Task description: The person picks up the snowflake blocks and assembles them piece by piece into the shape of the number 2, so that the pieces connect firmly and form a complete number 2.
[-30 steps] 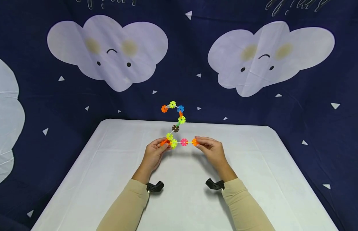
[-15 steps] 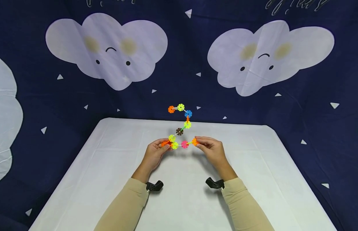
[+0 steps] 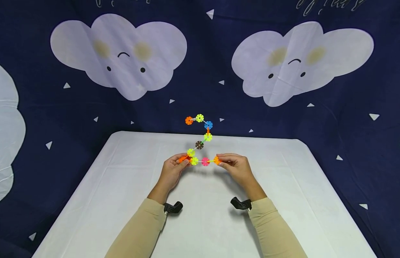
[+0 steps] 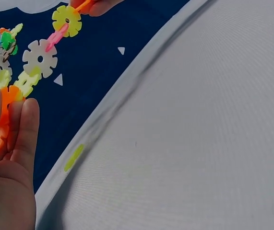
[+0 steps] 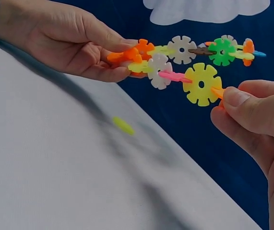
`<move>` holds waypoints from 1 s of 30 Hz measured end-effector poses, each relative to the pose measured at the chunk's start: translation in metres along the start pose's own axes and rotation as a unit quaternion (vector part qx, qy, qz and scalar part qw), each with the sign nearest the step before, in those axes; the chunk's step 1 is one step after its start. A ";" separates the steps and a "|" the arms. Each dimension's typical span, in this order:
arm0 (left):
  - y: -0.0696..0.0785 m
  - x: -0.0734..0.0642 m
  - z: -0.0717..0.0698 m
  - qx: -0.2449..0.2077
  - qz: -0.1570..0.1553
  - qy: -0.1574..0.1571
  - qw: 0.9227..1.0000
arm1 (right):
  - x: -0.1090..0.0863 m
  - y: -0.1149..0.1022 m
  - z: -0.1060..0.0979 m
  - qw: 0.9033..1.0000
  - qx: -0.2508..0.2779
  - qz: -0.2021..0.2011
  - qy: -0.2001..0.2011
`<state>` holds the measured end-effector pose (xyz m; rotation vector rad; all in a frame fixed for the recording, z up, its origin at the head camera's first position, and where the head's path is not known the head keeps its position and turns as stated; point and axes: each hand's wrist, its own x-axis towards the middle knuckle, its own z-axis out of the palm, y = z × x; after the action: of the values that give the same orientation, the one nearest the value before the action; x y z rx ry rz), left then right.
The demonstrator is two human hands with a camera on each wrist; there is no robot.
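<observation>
My left hand (image 3: 170, 173) pinches orange notched plastic discs (image 4: 3, 115) between thumb and fingers, at one corner of a chain of interlocking snowflake building discs. The right hand (image 3: 240, 170) pinches an orange disc (image 3: 217, 160) at the chain's right end. Between the hands run a yellow-green disc (image 3: 194, 161) and a pink disc (image 3: 205, 161), with white and yellow ones joining edge-on. From the left hand the other branch rises past a brown disc (image 3: 199, 145) and a blue disc (image 3: 208, 125), then hooks left to an orange disc (image 3: 188, 120). The chain hangs above the table.
A loose yellow-green disc (image 5: 124, 125) lies on the white-covered table (image 3: 128, 200) under the hands. Behind the table hangs a dark blue cloth (image 3: 206, 68) printed with clouds and triangles. Each wrist wears a black camera mount (image 3: 173, 207).
The chain's upper branch has swung to the right, then slightly back left and up. Both hands keep their hold and have barely moved.
</observation>
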<state>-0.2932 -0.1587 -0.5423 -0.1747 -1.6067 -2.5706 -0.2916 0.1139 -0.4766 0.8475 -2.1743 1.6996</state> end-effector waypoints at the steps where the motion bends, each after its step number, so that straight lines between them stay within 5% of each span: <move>1: 0.000 0.000 0.000 0.005 0.000 0.000 1.000 | 0.000 -0.001 0.000 1.000 -0.003 0.003 -0.001; 11: 0.002 0.001 0.002 -0.006 0.018 0.013 1.000 | -0.003 0.032 0.009 1.000 -0.001 -0.005 0.023; 21: 0.005 0.001 0.002 0.009 0.008 0.003 1.000 | -0.007 0.049 0.017 0.994 0.065 0.029 0.084; 30: 0.006 0.001 0.004 -0.084 0.007 0.005 0.996 | -0.007 0.048 0.017 0.992 0.112 0.003 0.065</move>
<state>-0.2934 -0.1580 -0.5350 -0.1858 -1.3815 -2.6905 -0.3111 0.1069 -0.5233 0.7596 -1.9286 1.9707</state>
